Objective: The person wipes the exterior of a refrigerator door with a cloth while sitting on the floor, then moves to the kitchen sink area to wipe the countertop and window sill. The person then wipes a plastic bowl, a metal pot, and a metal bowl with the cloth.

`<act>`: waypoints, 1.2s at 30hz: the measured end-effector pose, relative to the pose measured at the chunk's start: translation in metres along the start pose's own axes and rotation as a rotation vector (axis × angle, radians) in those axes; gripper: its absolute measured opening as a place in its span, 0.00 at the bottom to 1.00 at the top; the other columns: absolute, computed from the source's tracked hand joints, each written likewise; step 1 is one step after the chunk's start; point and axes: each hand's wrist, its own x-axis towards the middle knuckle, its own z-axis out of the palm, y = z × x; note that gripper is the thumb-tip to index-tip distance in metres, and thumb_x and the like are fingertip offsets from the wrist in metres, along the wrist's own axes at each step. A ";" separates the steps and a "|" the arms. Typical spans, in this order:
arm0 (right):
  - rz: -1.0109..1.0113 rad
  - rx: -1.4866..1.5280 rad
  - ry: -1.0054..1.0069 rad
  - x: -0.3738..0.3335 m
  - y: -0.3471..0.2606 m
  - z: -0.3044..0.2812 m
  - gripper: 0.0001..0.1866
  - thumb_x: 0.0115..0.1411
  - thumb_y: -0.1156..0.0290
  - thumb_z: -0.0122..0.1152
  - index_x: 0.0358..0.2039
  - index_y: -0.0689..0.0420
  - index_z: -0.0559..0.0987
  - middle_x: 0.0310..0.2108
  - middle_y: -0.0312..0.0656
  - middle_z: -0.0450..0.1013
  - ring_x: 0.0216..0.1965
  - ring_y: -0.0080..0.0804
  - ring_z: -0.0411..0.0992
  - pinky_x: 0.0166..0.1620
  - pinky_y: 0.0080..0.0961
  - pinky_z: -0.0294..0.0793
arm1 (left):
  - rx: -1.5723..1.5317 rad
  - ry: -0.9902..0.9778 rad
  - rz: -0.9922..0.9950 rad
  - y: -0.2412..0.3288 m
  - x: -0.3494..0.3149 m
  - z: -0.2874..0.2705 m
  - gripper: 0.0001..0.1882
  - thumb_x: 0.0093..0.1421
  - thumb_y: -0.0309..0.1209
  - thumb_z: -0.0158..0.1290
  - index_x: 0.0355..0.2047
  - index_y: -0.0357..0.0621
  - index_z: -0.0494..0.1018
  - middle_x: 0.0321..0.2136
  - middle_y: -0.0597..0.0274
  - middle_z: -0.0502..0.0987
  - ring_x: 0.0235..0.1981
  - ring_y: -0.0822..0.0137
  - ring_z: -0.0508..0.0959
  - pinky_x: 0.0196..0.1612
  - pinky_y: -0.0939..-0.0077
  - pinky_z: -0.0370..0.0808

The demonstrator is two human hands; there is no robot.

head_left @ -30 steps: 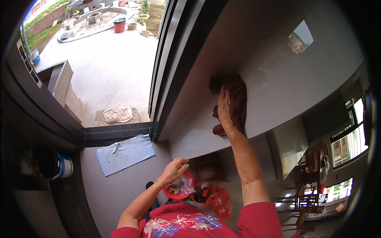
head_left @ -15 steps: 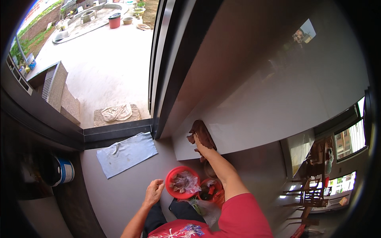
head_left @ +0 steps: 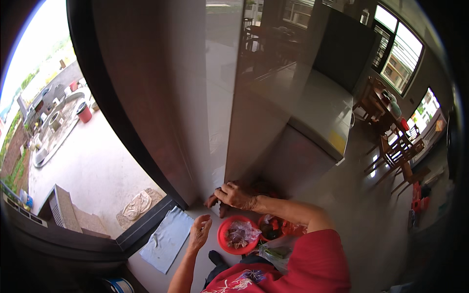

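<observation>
R hand [head_left: 238, 197] grasps a brown cloth [head_left: 212, 200] at the glossy wall's [head_left: 217, 112] lower corner; contact w/ it is partly hidden, hard to tell. L hand [head_left: 199, 231] is empty, fingers loosely curled nr the red basin [head_left: 223, 238]. Step looks like corner wiping; next move prob. calls for steady pressure along the bottom edge.

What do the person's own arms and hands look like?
The left hand and right hand are ungloved, with bare forearms and no watch visible. The right sleeve is short and plain red; the left one is out of view.
</observation>
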 end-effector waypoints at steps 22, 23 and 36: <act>0.802 0.345 1.523 0.026 0.235 -0.053 0.23 0.51 0.86 0.46 0.49 0.58 0.72 0.47 0.51 0.61 0.48 0.47 0.61 0.53 0.35 0.61 | 0.418 0.840 0.933 0.160 0.164 0.080 0.44 0.49 0.23 0.40 0.63 0.34 0.30 0.59 0.36 0.44 0.58 0.46 0.55 0.60 0.52 0.54; 0.880 0.352 1.504 0.017 0.246 -0.035 0.23 0.53 0.85 0.46 0.50 0.58 0.72 0.48 0.52 0.61 0.49 0.48 0.61 0.54 0.35 0.60 | 0.420 0.854 0.962 0.160 0.166 0.080 0.44 0.49 0.24 0.40 0.63 0.34 0.30 0.59 0.36 0.44 0.58 0.46 0.56 0.59 0.52 0.55; 1.675 0.511 1.337 -0.113 0.321 0.226 0.22 0.61 0.67 0.46 0.55 0.60 0.67 0.52 0.57 0.63 0.53 0.55 0.60 0.57 0.43 0.57 | 0.495 0.965 0.905 0.162 0.169 0.082 0.44 0.49 0.22 0.35 0.65 0.39 0.27 0.63 0.43 0.41 0.62 0.48 0.52 0.61 0.54 0.55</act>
